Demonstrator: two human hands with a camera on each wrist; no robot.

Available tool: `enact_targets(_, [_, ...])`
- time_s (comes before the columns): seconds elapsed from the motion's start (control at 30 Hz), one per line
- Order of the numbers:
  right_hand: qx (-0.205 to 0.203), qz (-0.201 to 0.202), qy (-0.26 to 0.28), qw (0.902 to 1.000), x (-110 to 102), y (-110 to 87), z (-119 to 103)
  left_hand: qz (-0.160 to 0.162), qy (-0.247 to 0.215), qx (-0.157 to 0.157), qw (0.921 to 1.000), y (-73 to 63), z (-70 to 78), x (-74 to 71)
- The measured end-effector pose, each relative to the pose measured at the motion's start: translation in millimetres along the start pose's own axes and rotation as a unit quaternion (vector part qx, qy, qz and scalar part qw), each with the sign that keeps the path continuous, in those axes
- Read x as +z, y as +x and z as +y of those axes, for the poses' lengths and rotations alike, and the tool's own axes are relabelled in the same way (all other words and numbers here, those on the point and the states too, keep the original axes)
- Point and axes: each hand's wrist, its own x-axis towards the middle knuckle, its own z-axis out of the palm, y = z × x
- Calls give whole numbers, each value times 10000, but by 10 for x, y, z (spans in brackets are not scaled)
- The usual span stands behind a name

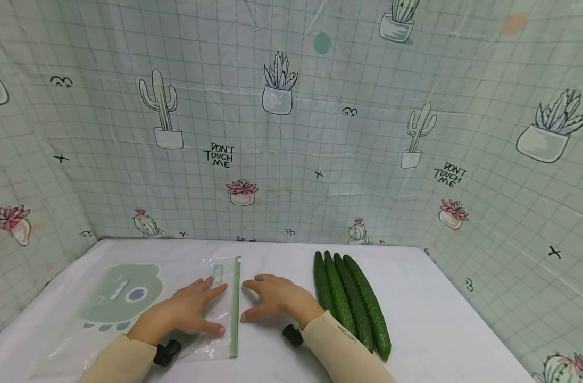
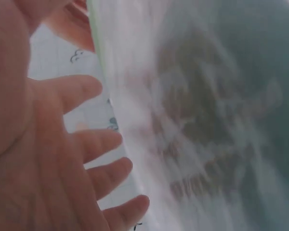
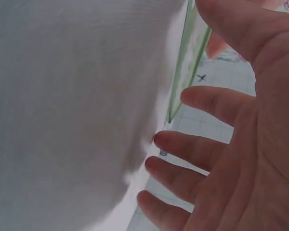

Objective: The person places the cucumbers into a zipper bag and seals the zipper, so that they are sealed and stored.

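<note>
A clear zip bag [image 1: 183,346] with a green slider strip [image 1: 235,308] and a printed green cartoon monster lies flat on the white table. Over its right part is my left hand [image 1: 188,306], fingers spread and nothing held. My right hand [image 1: 277,298] is just right of the green strip, palm down with fingers loosely extended, holding nothing. In the left wrist view the left hand's fingers [image 2: 106,178] reach toward the bag's surface [image 2: 192,120]. The right wrist view has the right fingers [image 3: 183,149] close over the table beside the strip [image 3: 188,62].
Several long green cucumbers [image 1: 351,306] lie side by side on the white table [image 1: 440,319], right of the right hand; the right forearm overlaps their near ends. A cactus-print curtain [image 1: 291,133] encloses the back and sides.
</note>
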Motion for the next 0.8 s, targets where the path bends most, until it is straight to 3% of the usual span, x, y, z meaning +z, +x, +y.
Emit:
enact_targets(0.23, [69,-137,15,9999,15,35,-26,-289,52,-260,9992,16,15,42])
enact_targets(0.8, [237,-336,-181,9990,-9,59,-156,-343,80,-350,9988,35,-51,82])
